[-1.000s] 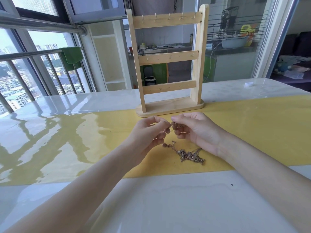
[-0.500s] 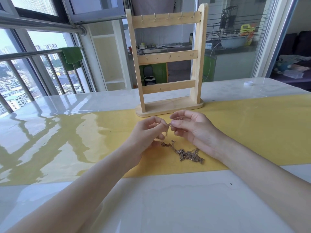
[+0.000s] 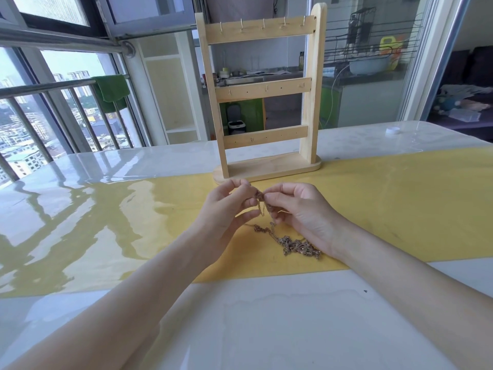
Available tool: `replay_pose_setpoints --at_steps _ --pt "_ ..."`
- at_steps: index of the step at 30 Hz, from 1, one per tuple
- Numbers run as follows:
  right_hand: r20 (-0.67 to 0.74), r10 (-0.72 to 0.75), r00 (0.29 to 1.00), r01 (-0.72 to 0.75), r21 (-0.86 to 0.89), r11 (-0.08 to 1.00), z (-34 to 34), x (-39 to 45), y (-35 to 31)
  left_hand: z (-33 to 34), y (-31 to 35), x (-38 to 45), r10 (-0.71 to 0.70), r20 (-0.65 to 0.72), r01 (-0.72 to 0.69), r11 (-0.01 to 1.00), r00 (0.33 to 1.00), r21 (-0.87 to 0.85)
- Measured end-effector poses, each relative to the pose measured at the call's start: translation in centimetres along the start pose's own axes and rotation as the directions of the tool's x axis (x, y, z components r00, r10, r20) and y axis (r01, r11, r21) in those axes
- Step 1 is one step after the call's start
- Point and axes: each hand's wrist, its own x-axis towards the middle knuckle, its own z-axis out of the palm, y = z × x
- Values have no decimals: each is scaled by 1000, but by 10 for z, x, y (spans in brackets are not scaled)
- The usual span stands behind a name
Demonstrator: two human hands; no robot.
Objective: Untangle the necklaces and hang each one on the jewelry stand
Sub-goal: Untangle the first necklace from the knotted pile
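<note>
- Stretching out under everything is the surface (image 3: 293, 316), white and shiny, with a yellow mat (image 3: 386, 209) across the middle.
- Behind the hands stands the jewelry stand (image 3: 262, 97), made of light wood. It has three bars with small hooks. No hook holds anything yet, so no necklace is hung.
- The right hand (image 3: 301, 209) has curled fingers that pinch the chain near the top. Half a second ago its fingers were spread a bit more; now they are tucked in close.
- The left hand (image 3: 226, 209) pinches the same bit of chain from the other side. The two hands have moved closer and now almost touch.
- The necklaces (image 3: 293, 244) are thin gold chains. One part is lifted up between the fingers. The rest lies in a knotted pile on the mat, near the right wrist.
- That pile looks much the same as a second ago. I think the hands are picking at one knot, so the untangling has only started.
- A little white cap (image 3: 392, 130) sits far off to the right.
</note>
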Motion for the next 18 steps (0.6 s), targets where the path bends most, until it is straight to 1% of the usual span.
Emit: replay_pose_setpoints --at_steps 2,3,5,8,11,14,18 --pt "-28 13 1000 -11 85 996 -1 1 0 0 1 0 -16 40 16 1000 999 -19" --pt "-37 26 999 -21 135 991 -2 1 -1 0 1 0 -15 48 15 1000 999 -1" --pt "-41 46 998 -37 206 978 -3 2 -3 2 -1 -1 -3 40 -1 996 999 89" --pt "-48 54 997 -43 208 977 -3 1 -3 4 -3 -2 16 -1 -15 968 1000 252" --pt "-68 47 997 -34 187 982 -1 0 -3 4 -4 -2 35 -23 -25 940 999 339" --pt "-94 56 994 -35 208 977 -1 1 -3 6 -4 -3 16 -19 -9 943 1000 333" --pt "-130 83 988 -51 232 971 -1 3 -2 5 -2 -3 -68 -38 75 971 997 228"
